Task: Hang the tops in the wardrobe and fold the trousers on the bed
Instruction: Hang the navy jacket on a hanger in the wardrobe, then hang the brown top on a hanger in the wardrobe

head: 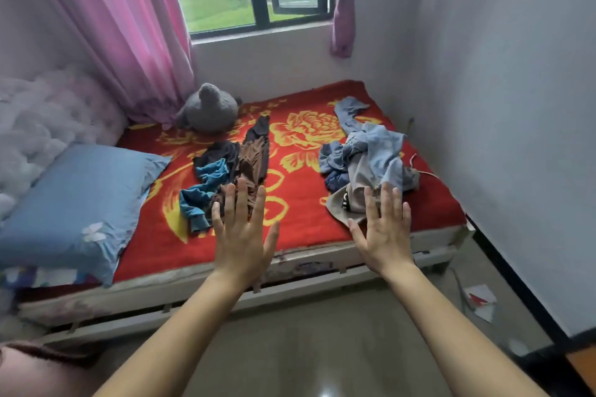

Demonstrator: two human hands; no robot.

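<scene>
Both hands are flat, fingers straight and spread, holding nothing. With the plush (209,108) as the mark, the left hand (240,235) hovers in front of it and the right hand (383,232) is well to its right. The dark pile (225,167) lies on the bed (300,255) just in front of the plush. The blue pile (371,158) lies well to the plush's right, by the wall.

Each pile is a tangle, so pulling on one piece would likely drag its neighbours along, perhaps over the bed's edge. While the clothes are crumpled, tops and trousers are hard to tell apart. A wrong guess would send trousers to the wardrobe, which is not in view. A thin pale cord (425,173), farther right again from the plush, might catch in the cloth.

The dark pile is thin, limp cloth in brown, black and teal, with one long strip trailing toward the plush. The blue pile looks stiffer and denim-like, and includes a beige piece bearing dark letters. The blanket (300,209) is thick and fuzzy, red with yellow flowers. The plush is grey, round and nappy.
</scene>
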